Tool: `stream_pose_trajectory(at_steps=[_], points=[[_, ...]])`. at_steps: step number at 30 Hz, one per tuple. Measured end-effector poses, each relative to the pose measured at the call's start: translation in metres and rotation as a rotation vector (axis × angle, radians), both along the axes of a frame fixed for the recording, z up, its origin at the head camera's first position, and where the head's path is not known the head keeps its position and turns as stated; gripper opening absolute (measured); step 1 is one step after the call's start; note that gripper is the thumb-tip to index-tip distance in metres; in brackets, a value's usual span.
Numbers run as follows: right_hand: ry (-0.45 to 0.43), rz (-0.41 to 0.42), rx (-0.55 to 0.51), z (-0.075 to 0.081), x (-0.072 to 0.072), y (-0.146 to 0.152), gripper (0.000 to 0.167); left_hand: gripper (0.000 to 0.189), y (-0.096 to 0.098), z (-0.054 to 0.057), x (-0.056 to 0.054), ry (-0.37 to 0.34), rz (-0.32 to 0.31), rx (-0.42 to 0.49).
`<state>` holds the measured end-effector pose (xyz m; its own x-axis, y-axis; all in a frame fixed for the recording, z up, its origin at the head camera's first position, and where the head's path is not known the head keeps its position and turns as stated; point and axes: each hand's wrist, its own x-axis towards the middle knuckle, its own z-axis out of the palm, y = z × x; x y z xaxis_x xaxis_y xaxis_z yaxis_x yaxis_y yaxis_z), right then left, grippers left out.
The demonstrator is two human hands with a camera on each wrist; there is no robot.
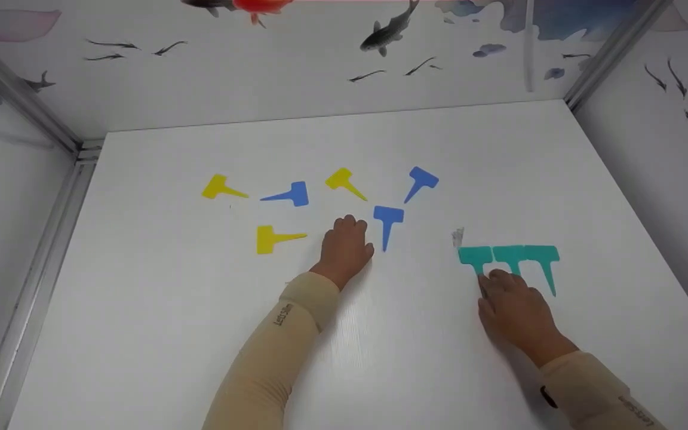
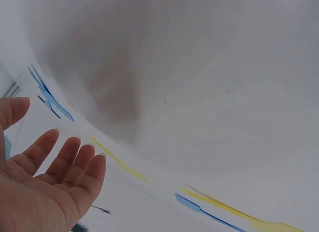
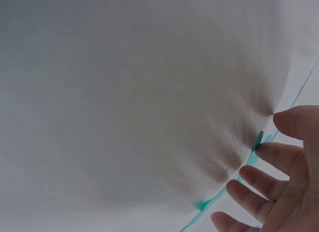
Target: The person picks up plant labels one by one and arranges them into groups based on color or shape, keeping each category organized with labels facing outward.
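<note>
Three green T-shaped plant labels [image 1: 508, 254] lie side by side in a row at the right of the table. My right hand [image 1: 517, 310] is over their stems, its index fingertip on the left one; in the right wrist view its fingers [image 3: 276, 157] are spread, with the tips at the green plastic [image 3: 259, 139]. My left hand [image 1: 346, 248] is low over the table, just left of a blue T-shaped plant label [image 1: 388, 215]. In the left wrist view its loosely bent fingers [image 2: 67, 157] hold nothing.
Yellow labels lie at the far left [image 1: 217, 186], left of my left hand [image 1: 265, 239] and beyond it [image 1: 339, 178]. Two more blue labels [image 1: 300, 193] [image 1: 423, 177] lie farther back. White panels [image 1: 296, 77] with painted fish stand around the white table [image 1: 159, 310].
</note>
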<state>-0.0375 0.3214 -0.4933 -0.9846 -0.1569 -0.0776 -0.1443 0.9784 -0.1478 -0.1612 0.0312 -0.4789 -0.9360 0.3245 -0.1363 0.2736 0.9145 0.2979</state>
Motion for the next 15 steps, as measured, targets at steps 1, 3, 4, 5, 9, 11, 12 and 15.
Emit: stream_pose_trajectory(at_steps=[1, 3, 4, 5, 9, 11, 12, 15], points=[[-0.006, -0.007, -0.008, 0.0, 0.0, 0.0, 0.046, 0.041, 0.002, 0.0, -0.002, -0.008, 0.003, 0.0], [-0.012, -0.014, -0.014, 0.0, 0.0, 0.001, 0.046, 0.041, 0.006, 0.0, -0.006, -0.019, 0.009, -0.001], [-0.009, -0.013, -0.01, -0.001, 0.0, 0.002, 0.047, 0.043, 0.008, 0.001, -0.008, -0.031, 0.014, 0.0], [-0.007, -0.012, -0.006, -0.001, 0.001, 0.002, 0.047, 0.044, 0.01, 0.001, -0.01, -0.041, 0.018, 0.001], [0.012, -0.005, 0.01, -0.002, 0.001, 0.003, 0.046, 0.049, 0.015, 0.002, -0.017, -0.07, 0.036, 0.005], [0.016, -0.001, 0.015, -0.001, 0.001, 0.002, 0.046, 0.052, 0.018, 0.002, -0.02, -0.07, 0.034, 0.002], [0.017, 0.0, 0.018, -0.001, 0.001, 0.002, 0.046, 0.053, 0.019, 0.002, -0.021, -0.068, 0.03, 0.006], [0.021, 0.004, 0.019, 0.0, 0.001, 0.002, 0.046, 0.057, 0.023, 0.001, -0.024, -0.064, 0.0, 0.003]])
